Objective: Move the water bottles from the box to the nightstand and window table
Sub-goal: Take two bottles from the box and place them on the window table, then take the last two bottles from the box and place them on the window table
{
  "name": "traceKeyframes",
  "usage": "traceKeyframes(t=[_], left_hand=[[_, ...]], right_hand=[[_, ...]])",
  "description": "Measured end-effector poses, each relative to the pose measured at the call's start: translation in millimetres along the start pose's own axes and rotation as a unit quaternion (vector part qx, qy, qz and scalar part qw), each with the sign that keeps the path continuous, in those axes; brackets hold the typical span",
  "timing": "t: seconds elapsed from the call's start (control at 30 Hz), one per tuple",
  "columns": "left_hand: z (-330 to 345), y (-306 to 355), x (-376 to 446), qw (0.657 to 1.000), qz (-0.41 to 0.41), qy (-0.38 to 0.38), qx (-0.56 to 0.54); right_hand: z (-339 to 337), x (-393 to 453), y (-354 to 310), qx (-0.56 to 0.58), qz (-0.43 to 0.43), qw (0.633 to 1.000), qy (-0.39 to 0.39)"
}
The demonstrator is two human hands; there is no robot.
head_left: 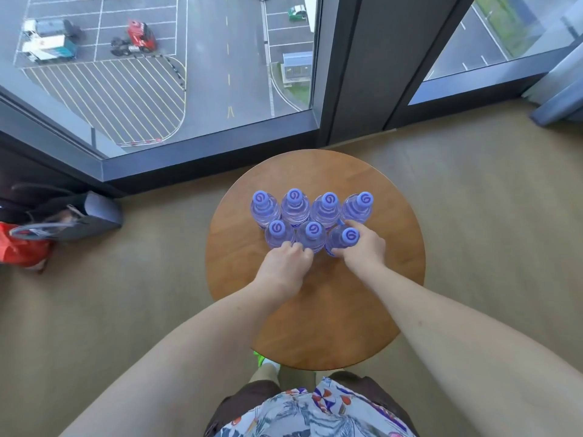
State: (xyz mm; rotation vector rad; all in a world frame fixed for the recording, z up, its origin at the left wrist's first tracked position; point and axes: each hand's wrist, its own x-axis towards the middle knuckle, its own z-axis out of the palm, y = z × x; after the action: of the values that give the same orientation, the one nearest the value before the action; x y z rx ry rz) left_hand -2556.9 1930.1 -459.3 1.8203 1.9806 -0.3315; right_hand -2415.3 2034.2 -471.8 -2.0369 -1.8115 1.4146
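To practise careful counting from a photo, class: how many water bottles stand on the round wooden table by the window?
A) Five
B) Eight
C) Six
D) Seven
D: the water bottles form a back row of four purple caps and a front row of three on the round wooden table, and the right hand grips the rightmost front one.

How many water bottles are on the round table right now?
7. Back row of four. Front row of three. None looks hidden.
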Motion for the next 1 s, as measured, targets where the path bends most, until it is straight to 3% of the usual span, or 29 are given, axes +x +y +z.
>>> traceKeyframes(t=[0.43, 0.6, 1.0], left_hand=[[4, 2, 6, 1.0, 0.005, 0.016, 0.006], [-2, 2, 6, 0.999, 0.007, -0.001, -0.051], [-70, 14, 2, 0.995, 0.033, 0.078, -0.059]], right_hand=[[8, 5, 4, 0.022, 0.003, 0.999, 0.043], [3, -2, 6, 0.04, 0.006, 0.999, 0.036], [-42, -33, -20, -0.005, -0.003, 0.999, 0.052]])
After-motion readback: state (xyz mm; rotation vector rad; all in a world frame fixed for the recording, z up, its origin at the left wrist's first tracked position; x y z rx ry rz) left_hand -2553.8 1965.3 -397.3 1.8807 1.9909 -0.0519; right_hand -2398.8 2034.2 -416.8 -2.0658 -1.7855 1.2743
